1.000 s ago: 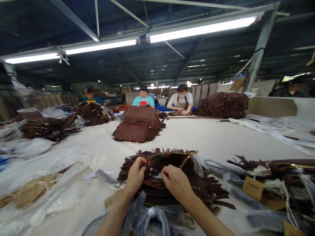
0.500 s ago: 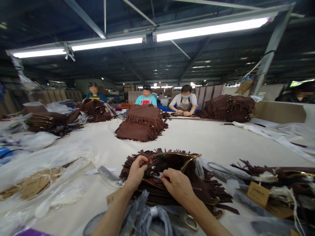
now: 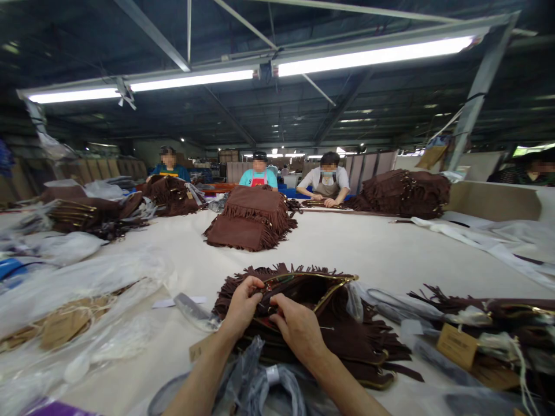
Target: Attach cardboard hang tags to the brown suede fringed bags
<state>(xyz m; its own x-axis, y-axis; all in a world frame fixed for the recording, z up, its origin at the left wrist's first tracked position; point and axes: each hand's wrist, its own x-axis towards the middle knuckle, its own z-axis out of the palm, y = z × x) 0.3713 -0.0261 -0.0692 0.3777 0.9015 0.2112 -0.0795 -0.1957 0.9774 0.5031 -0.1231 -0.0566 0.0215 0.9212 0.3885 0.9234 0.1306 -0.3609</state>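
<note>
Hands meet at the open mouth of a brown fringed bag (image 3: 347, 332) lying on the white table (image 3: 368, 242) just before the person. Left hand (image 3: 243, 303) pinches the gold-trimmed rim; right hand (image 3: 297, 329) grips the inner edge beside it. Clear plastic wrapping (image 3: 87, 289) lies to the left.

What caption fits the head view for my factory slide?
Both hands, left and right, grip a brown fringed bag at its open top.

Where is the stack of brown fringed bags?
The stack of brown fringed bags sits mid-table in the head view, beyond the open fringed bag both hands work on.
</note>
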